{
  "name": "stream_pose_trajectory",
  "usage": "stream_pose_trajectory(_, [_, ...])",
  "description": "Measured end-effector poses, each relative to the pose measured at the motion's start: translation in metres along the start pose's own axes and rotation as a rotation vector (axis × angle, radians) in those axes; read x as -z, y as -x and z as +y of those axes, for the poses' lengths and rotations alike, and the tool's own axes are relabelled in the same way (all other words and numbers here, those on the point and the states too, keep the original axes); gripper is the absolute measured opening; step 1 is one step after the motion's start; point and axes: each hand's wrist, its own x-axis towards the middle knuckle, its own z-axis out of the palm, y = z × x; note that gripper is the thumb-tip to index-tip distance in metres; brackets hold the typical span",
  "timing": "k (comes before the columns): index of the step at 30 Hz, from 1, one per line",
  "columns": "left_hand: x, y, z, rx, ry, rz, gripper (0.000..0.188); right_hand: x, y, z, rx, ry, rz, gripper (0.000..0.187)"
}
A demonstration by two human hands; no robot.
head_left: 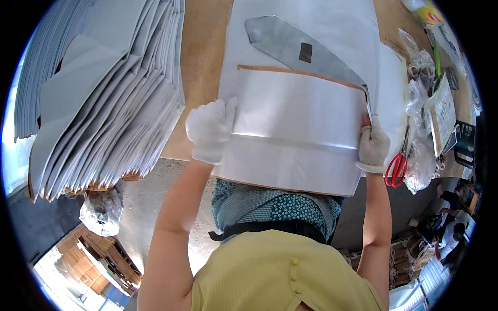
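A white sheet (290, 111) with brown edges and a crosswise crease lies in front of me, its near part overhanging the table edge. My left hand (210, 127), in a white knit glove, is closed at the sheet's left edge. At its right edge my right hand (374, 140), gloved too with a bare fingertip showing, is closed on the sheet. Beyond the sheet lies a flat grey metal template (285, 41) with a dark patch. Its narrow end reaches down toward my right hand. Red-handled scissors (396, 169) lie just right of that hand.
A tall stack of folded white sheets (111, 111) fills the left side of the brown table (205, 52). More white paper (337, 20) lies under the template. Clear plastic bags (417, 103) and small items crowd the right edge. Another person (451, 236) is at the far lower right.
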Motion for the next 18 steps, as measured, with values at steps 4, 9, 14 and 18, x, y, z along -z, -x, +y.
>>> stream_pose_trajectory(4, [-0.014,-0.015,0.016,-0.232,0.024,0.291,0.020,0.001,-0.003,0.001,0.035,0.034,-0.012,0.022])
stream_pose_trajectory(9, [-0.011,-0.029,0.036,-0.479,0.332,-0.007,0.043,0.014,-0.016,-0.016,-0.229,0.066,-0.203,0.030])
stream_pose_trajectory(14, [0.004,-0.034,0.048,-0.376,0.221,-0.101,0.049,0.014,-0.037,-0.029,0.060,0.611,0.008,0.046])
stream_pose_trajectory(18, [-0.006,-0.033,0.058,-0.374,0.160,-0.127,0.049,-0.056,-0.027,-0.135,0.361,0.016,0.024,0.052])
